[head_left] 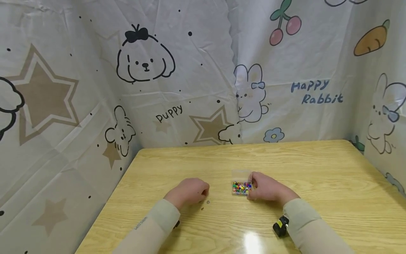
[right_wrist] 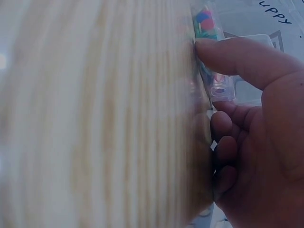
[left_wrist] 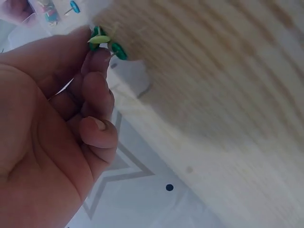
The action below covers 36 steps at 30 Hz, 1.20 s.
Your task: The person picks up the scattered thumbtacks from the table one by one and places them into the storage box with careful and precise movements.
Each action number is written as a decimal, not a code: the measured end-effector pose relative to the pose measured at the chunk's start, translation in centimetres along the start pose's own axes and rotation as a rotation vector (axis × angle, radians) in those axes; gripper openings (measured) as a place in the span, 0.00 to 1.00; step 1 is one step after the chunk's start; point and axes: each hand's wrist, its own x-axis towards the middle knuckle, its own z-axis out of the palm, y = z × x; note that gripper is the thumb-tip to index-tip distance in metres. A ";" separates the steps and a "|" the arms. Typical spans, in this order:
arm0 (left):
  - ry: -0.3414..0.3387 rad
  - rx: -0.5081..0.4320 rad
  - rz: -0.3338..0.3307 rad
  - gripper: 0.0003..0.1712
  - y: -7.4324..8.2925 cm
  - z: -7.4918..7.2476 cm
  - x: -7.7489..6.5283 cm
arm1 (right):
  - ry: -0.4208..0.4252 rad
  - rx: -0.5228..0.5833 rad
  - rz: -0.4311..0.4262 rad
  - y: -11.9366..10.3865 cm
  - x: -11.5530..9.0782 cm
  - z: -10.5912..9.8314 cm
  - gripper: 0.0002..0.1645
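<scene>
My left hand (head_left: 190,192) is over the left-middle of the table, thumb and fingertips together. In the left wrist view they pinch green and yellow-green thumbtacks (left_wrist: 99,40); another green thumbtack (left_wrist: 119,51) is right beside the fingertips, and whether it is gripped I cannot tell. A blue thumbtack (left_wrist: 74,6) shows just beyond. My right hand (head_left: 268,187) grips the right side of a small clear plastic box (head_left: 234,193), thumb at the near side and fingers at the far side. Its lid (head_left: 241,175) stands raised, and many-coloured thumbtacks (head_left: 242,187) fill it.
Two tiny items, one greyish (head_left: 208,202) and one brown (head_left: 202,209), lie on the wooden table (head_left: 285,162) near the left hand. A black and yellow device (head_left: 281,226) is at the right wrist. Printed cloth (head_left: 203,70) hangs behind and along both sides.
</scene>
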 end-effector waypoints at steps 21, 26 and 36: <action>0.128 0.039 0.098 0.07 2.4 -0.1 2.7 | 0.000 -0.003 0.013 0.1 0.1 0.0 0.28; 0.159 0.050 0.136 0.07 3.8 -0.2 4.0 | 0.005 0.007 0.010 0.2 0.1 0.0 0.27; 0.203 0.092 0.211 0.09 6.0 -0.3 6.2 | 0.003 -0.001 0.000 0.2 0.1 0.0 0.26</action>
